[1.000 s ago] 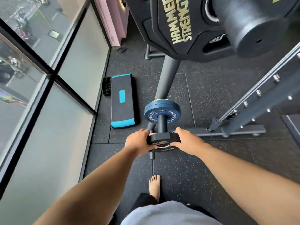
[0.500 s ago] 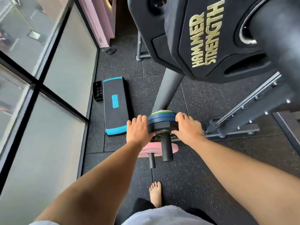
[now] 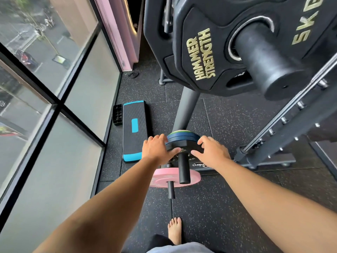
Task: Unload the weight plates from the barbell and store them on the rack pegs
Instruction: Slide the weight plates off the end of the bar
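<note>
A small black weight plate sits far in on a black rack peg, pressed against the blue plates behind it. My left hand grips its left edge, fingers over the rim and thumb on the face. From the other side my right hand holds the right edge with arched fingers. A pink plate hangs on a thinner peg just below. Overhead, a large black Hammer Strength 5 kg plate sits on a thick peg.
The rack's grey post rises behind the pegs. A bolted black frame slants down on the right to a floor base. A black and blue step platform lies by the glass wall. My bare foot stands on the rubber floor.
Both hands have slid the small black plate from the peg's outer end inward until it meets the blue plates. The peg's end now sticks out in front of the hands.
</note>
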